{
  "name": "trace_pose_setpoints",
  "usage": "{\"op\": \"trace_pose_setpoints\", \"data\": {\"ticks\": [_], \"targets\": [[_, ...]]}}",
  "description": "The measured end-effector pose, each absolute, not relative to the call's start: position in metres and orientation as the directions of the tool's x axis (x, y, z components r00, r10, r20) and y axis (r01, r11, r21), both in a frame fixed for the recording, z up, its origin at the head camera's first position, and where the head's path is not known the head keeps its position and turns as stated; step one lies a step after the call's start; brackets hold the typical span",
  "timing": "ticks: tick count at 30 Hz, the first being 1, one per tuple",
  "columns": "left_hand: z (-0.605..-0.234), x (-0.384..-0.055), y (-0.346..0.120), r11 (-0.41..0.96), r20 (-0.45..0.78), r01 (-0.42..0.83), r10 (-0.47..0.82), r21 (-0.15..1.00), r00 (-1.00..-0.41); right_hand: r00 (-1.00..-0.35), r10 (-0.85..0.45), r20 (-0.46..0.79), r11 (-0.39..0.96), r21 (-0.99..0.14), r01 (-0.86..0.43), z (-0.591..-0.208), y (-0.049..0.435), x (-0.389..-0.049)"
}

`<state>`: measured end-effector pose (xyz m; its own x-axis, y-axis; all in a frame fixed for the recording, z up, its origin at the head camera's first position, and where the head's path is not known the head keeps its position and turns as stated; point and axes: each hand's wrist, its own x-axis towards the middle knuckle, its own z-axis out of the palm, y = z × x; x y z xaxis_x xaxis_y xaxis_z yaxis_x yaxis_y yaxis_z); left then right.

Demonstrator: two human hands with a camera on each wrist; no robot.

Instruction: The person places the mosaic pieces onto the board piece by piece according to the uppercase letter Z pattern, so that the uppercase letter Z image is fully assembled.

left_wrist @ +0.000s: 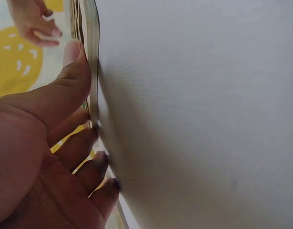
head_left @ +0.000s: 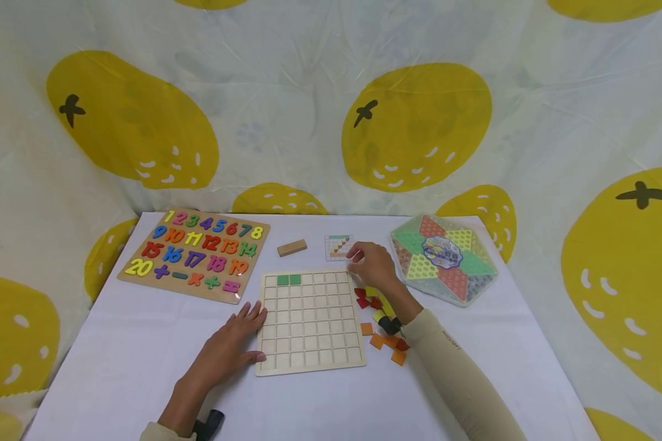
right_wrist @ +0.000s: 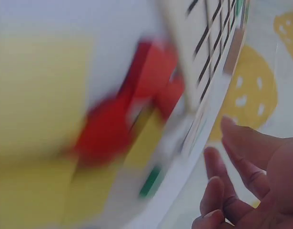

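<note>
A wooden grid board (head_left: 311,318) lies on the white table, with two green square tiles (head_left: 283,280) in its top row. My left hand (head_left: 228,349) rests at the board's left edge, fingers spread; the left wrist view shows the thumb (left_wrist: 72,59) and fingertips along that edge. Over the far right corner of the board hangs my right hand (head_left: 375,266), beside a small printed card (head_left: 335,246) that it partly overlaps. In the right wrist view its thumb and fingers are apart with nothing between them. A green piece (right_wrist: 150,181) lies near red and yellow pieces there.
Loose orange (head_left: 377,340), red, yellow and black pieces lie right of the board, partly under the right forearm. A wooden block (head_left: 292,247) stands behind the board. At left is a number puzzle board (head_left: 195,254), at right a hexagonal Chinese checkers case (head_left: 443,258).
</note>
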<state>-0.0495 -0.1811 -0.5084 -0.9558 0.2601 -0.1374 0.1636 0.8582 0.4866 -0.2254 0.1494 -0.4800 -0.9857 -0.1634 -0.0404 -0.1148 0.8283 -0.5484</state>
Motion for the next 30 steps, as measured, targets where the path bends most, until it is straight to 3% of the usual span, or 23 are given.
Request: {"op": "trace_pose_setpoints", "data": {"ticks": [8,18,30], "targets": [[-0.505,-0.049,-0.181,0.863,-0.134,0.165,0.257,0.477,-0.957,-0.983,-0.084,-0.163,0.897,-0.442,-0.003,-0.481,0.190,-0.230],[-0.507,-0.049,-0.180,0.858,-0.132,0.168,0.262,0.486,-0.956,-0.981,-0.107,-0.160,0.903,-0.429,-0.028,-0.488,0.192,-0.233],[-0.506,-0.049,-0.180,0.861,-0.144,0.160,0.259,0.483,-0.955,-0.954,-0.294,-0.063,0.794,-0.571,-0.207,-0.475,0.163,-0.221]]}}
